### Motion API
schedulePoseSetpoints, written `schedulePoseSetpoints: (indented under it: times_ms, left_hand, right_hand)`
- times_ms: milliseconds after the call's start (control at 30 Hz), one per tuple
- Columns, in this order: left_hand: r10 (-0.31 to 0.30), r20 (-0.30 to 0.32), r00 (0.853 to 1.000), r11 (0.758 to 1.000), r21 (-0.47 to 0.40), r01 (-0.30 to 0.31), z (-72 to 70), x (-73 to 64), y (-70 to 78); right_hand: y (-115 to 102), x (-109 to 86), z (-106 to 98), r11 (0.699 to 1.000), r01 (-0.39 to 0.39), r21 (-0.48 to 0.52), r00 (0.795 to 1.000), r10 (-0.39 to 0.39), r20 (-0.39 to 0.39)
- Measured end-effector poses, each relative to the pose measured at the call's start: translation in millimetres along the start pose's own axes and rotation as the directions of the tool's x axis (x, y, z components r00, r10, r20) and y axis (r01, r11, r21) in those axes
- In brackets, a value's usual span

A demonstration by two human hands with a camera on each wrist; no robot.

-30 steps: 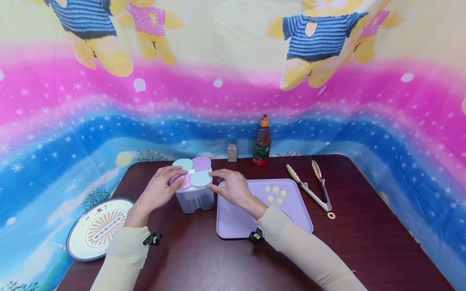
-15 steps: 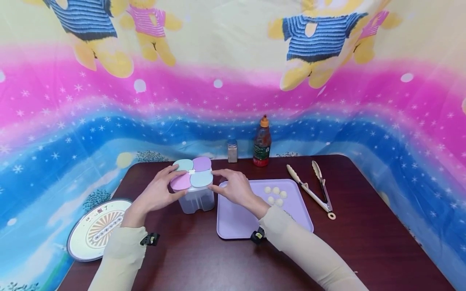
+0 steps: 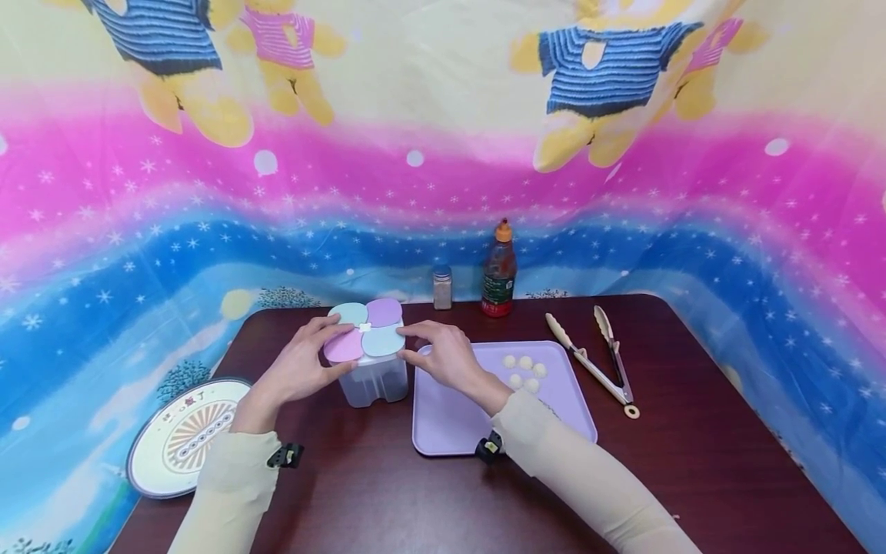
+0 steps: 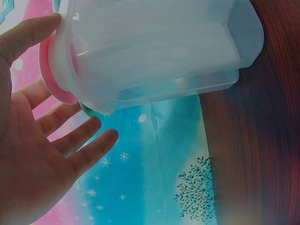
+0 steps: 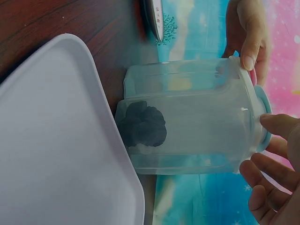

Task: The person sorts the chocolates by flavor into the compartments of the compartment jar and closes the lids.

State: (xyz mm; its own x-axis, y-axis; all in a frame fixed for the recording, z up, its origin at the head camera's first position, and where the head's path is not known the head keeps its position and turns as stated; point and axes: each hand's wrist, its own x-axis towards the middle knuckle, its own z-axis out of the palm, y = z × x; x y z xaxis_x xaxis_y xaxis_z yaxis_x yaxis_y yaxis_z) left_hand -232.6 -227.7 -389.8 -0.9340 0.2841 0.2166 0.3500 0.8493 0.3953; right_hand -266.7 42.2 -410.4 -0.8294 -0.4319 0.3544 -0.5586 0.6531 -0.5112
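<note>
While left hand [image 3: 294, 365] and right hand [image 3: 450, 358] grip lid [image 3: 382, 343], container [image 3: 375, 385] stands between.

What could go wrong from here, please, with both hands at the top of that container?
The left hand and right hand both hold the tall container only near its top, so an uneven push might tip it. The right sleeve, seen across part of the tray near the white balls, could perhaps brush them if the arm drops.
</note>
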Motion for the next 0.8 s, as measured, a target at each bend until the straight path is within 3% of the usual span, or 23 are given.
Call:
schedulePoseSetpoints:
  times_ms: [267,533,800]
  left_hand:
    - [0.012,0.006,1.000,1.000,-0.014,-0.012,-2.0,-1.9,-0.1]
    - [0.009,0.033,0.999,0.998,-0.058,-0.007,-3.5,-1.1,-1.0]
    - [-0.002,0.029,1.000,0.999,-0.040,0.003,-6.1,-3.9,0.7]
  right_hand:
    - [5.8,3.4,-2.8,1.000,0.007,0.004,0.999,-0.007,-0.038]
    - [0.4,4.5,-4.1,1.000,-0.016,0.009,1.000,0.016,0.018]
    - [4.0,5.6,-2.3,1.000,0.019,0.003,0.998,-0.019,-0.062]
